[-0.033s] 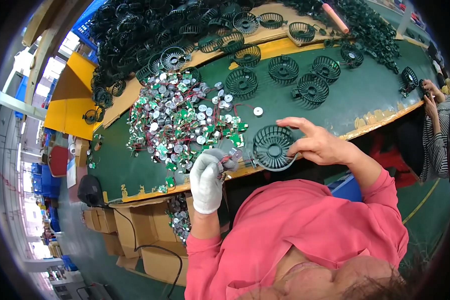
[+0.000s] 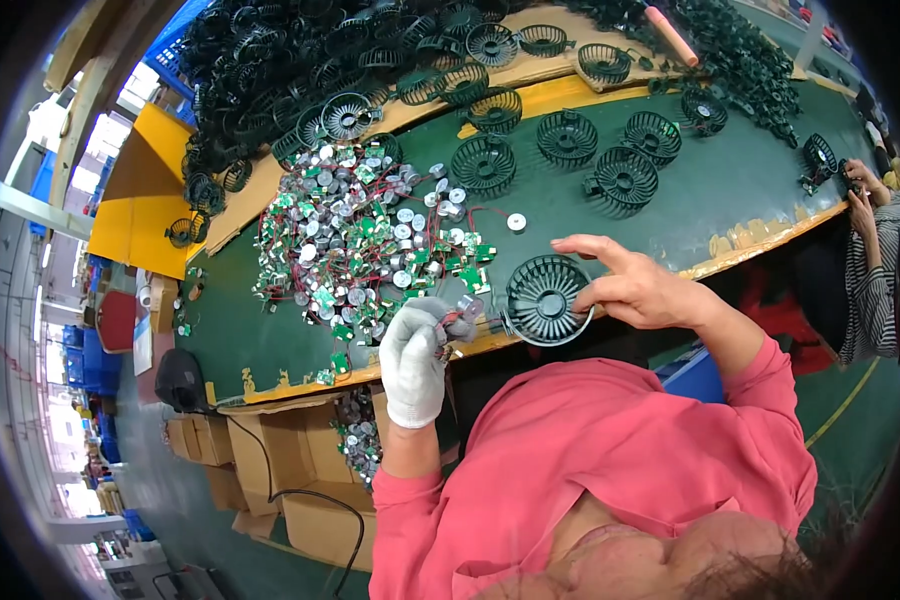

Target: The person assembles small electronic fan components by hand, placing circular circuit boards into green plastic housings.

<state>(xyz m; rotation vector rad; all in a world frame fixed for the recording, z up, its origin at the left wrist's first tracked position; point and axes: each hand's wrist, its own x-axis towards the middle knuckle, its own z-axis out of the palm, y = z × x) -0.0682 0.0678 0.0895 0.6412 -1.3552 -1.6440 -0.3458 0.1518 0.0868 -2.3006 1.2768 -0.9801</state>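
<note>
At the table's near edge sits a dark green round fan housing (image 2: 547, 298) with a ribbed guard, its open side facing up. My bare right hand (image 2: 635, 285) holds its right rim, thumb at the ribs and index finger stretched over the far side. To the left of the housing, my white-gloved left hand (image 2: 413, 365) is closed on a small motor (image 2: 460, 322) with red wires; the fingers partly hide it. Just beyond that hand spreads a pile of small motors (image 2: 403, 232) wired to green circuit boards.
Several fan housings (image 2: 567, 138) stand on the green table (image 2: 710, 200), with a large heap (image 2: 270, 80) of them behind. A pink rod (image 2: 670, 36) lies at the back. Cardboard boxes (image 2: 320, 520) are below left. At far right are another person's hands (image 2: 863, 182).
The fan housing under my right hand has shifted very slightly toward me. My left hand stays in place.
</note>
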